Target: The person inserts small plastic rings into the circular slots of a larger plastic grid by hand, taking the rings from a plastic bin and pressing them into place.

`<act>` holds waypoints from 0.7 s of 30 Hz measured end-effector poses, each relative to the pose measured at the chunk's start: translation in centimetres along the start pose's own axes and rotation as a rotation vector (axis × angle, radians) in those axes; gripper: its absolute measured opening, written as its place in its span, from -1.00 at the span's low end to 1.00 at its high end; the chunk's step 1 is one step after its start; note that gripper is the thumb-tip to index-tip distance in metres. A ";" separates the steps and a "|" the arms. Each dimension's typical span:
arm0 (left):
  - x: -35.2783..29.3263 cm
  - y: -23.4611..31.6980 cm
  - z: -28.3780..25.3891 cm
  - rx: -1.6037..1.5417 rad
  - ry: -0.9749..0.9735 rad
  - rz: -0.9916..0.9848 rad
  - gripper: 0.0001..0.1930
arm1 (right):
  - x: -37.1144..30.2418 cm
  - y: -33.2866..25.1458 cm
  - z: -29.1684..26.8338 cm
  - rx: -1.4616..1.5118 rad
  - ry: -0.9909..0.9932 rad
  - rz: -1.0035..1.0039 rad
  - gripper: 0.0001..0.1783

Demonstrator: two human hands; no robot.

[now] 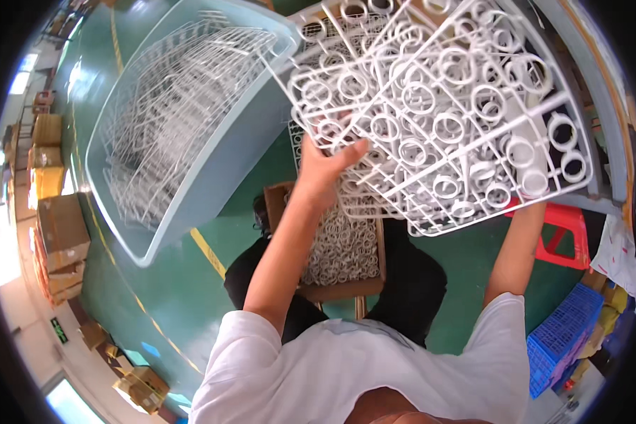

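A large white plastic lattice frame (473,148) with many molded rings is held up in front of me, tilted. My left hand (325,168) closes on its left edge, thumb on top and fingers partly behind the bars. My right forearm (514,256) reaches up to the frame's lower right corner. The lattice mostly covers my right hand there, so its fingers cannot be made out. Beneath the frame, between my legs, a cardboard box (343,288) holds a heap of small loose white rings (346,247).
At the left stands a big blue-grey bin (237,152) piled with thin white lattice frames (184,113). A red plastic stool (569,226) and a blue crate (562,336) are on the right. Cardboard boxes (62,230) line the far left, beyond yellow floor lines.
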State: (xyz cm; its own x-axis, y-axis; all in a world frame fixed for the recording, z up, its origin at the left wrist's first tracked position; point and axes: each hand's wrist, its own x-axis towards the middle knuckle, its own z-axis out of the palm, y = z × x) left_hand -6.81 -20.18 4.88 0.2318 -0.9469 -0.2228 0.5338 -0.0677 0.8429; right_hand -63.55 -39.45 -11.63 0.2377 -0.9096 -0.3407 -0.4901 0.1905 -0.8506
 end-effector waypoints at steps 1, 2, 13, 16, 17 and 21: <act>-2.0 2.4 -1.1 0.137 0.034 0.087 -0.37 | -2.2 0.5 4.6 0.028 -0.036 -0.023 -0.40; -3.7 4.0 -2.2 0.210 0.034 0.190 -0.38 | -3.0 -0.7 7.5 0.033 -0.035 -0.042 -0.41; -19.0 1.6 -15.8 0.584 0.220 0.202 -0.55 | -13.4 -14.9 44.2 0.114 0.000 -0.304 -0.44; -18.0 -3.3 -17.3 0.630 0.166 0.183 -0.55 | -14.9 -12.6 44.8 0.136 -0.004 -0.367 -0.45; -17.2 -4.5 -17.3 0.677 0.153 0.199 -0.54 | -15.1 -11.7 44.5 0.145 -0.004 -0.388 -0.45; -13.3 -8.2 -15.9 0.469 0.111 0.192 -0.44 | -12.3 -7.3 40.7 0.165 0.027 -0.445 -0.46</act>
State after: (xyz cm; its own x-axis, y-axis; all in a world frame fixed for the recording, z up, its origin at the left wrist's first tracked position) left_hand -1.29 -2.01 -6.86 0.3878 -0.9189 -0.0719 0.0569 -0.0540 0.9969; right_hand -28.75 -14.59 -17.49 0.3719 -0.9248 0.0802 -0.2056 -0.1663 -0.9644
